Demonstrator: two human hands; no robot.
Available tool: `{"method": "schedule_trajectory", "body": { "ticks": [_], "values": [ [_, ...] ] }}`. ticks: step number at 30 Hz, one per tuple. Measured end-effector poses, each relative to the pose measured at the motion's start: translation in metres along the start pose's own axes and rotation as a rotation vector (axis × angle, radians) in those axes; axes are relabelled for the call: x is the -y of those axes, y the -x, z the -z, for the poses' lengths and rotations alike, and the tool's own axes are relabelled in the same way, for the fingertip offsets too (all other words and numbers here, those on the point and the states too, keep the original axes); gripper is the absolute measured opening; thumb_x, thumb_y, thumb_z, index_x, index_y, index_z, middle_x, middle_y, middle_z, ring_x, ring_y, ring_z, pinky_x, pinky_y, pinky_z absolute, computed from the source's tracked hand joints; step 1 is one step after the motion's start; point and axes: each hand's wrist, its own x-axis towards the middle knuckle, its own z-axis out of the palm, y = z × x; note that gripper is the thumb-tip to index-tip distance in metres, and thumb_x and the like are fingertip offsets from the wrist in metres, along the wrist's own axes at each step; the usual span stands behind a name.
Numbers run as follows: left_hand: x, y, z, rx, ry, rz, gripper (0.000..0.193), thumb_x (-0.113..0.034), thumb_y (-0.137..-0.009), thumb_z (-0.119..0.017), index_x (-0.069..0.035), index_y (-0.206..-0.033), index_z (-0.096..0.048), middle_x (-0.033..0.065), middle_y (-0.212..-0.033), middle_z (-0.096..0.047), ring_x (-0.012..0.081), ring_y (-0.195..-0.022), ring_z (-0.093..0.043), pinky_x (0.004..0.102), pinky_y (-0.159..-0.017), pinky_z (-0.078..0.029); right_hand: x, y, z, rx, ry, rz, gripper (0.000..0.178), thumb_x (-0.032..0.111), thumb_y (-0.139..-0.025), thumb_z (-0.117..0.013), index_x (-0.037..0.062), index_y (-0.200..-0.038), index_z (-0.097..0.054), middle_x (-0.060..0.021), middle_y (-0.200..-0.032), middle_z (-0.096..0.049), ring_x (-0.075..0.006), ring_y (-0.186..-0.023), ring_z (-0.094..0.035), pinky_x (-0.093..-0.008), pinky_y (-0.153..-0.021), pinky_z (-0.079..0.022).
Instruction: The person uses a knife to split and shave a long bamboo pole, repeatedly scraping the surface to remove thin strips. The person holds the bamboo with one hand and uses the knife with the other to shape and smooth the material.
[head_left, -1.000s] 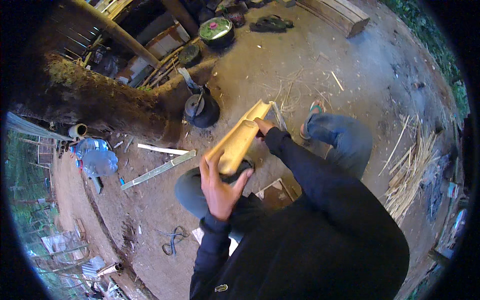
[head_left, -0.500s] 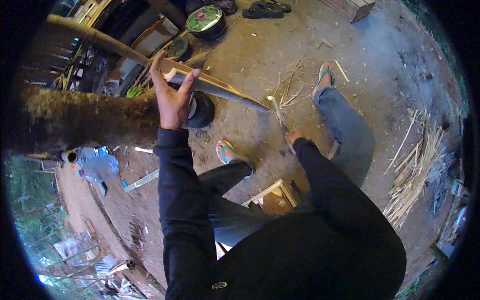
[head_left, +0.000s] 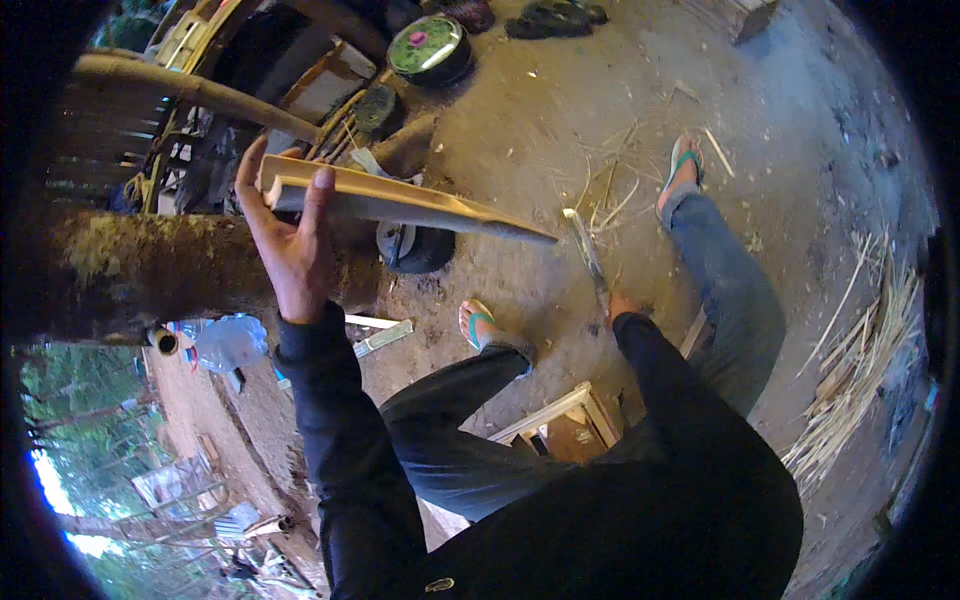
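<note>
My left hand (head_left: 292, 245) grips one end of a split length of bamboo (head_left: 425, 208), its thumb on the near side and its fingers around the far side. The piece is pale inside and grey outside, and its tapered end points right. Closed on the handle of a machete (head_left: 587, 252) is my right hand (head_left: 622, 304). The blade points away from me, its tip a little to the right of the bamboo's tapered end and apart from it. The handle itself is mostly hidden by the hand.
Thin shavings (head_left: 615, 195) lie on the dirt floor beyond the blade. A thick log (head_left: 180, 270) juts in from the left, and a dark pot (head_left: 418, 250) stands below the bamboo. A lidded pot (head_left: 430, 50) is at the back. Bamboo strips (head_left: 860, 370) are piled on the right.
My left hand has moved left and nearer to me with the bamboo. The gap between the bamboo's tapered end and the machete's tip has widened. The whole view has shifted slightly.
</note>
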Motion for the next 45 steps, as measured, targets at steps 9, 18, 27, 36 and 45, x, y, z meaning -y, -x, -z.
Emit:
{"method": "schedule_trajectory", "body": {
  "ticks": [9, 18, 27, 36, 45],
  "values": [
    [0.012, 0.057, 0.01, 0.069, -0.216, -0.04, 0.071, -0.015, -0.076, -0.073, -0.003, -0.135, -0.034, 0.0118, -0.136, -0.036, 0.0245, -0.127, -0.032, 0.0377, -0.108, -0.019, 0.01, 0.008, 0.002, -0.049, -0.364, -0.089, 0.05, 0.041, -0.087, -0.046, 0.0057, -0.121, -0.054, -0.0239, -0.114, -0.058, -0.0378, -0.104, -0.057, -0.0467, -0.089, -0.045],
    [0.016, 0.071, 0.007, -0.107, 0.355, 0.078, 0.057, -0.022, -0.084, -0.061, -0.002, -0.132, -0.039, 0.0201, -0.125, -0.05, 0.0305, -0.119, -0.047, 0.0414, -0.104, -0.031, 0.064, 0.059, 0.066, -0.414, -0.252, 0.122, 0.048, 0.038, -0.082, -0.053, 0.0033, -0.115, -0.054, -0.0255, -0.105, -0.061, -0.0404, -0.095, -0.06, -0.0456, -0.081, -0.049],
    [0.025, 0.096, 0.004, -0.302, 0.361, -0.056, 0.043, -0.006, -0.078, -0.05, 0.002, -0.119, -0.045, 0.0203, -0.112, -0.055, 0.0336, -0.109, -0.054, 0.044, -0.1, -0.038, 0.17, 0.261, 0.135, -0.239, -0.76, 0.549, 0.045, 0.029, -0.076, -0.066, 0.001, -0.109, -0.054, -0.0214, -0.083, -0.064, -0.0356, -0.075, -0.062, -0.0418, -0.067, -0.05],
    [0.039, 0.127, 0.023, -0.447, 0.296, -0.074, 0.048, -0.025, -0.075, -0.054, -0.002, -0.117, -0.048, 0.0196, -0.103, -0.056, 0.0331, -0.092, -0.059, 0.0456, -0.086, -0.048, 0.17, 0.25, 0.11, -0.331, -0.683, 0.352, 0.031, 0.023, -0.073, -0.066, 0.0044, -0.097, -0.06, -0.0212, -0.077, -0.064, -0.0395, -0.073, -0.062, -0.0461, -0.067, -0.05],
    [0.041, 0.134, 0.027, -0.47, 0.206, -0.039, 0.05, -0.029, -0.078, -0.05, -0.001, -0.118, -0.045, 0.0197, -0.103, -0.054, 0.0351, -0.094, -0.057, 0.0478, -0.088, -0.045, 0.163, 0.249, 0.112, -0.103, -0.536, 0.402, 0.034, 0.021, -0.07, -0.065, 0.0005, -0.097, -0.061, -0.0226, -0.083, -0.064, -0.0378, -0.08, -0.063, -0.0444, -0.073, -0.05]
  ]
}}
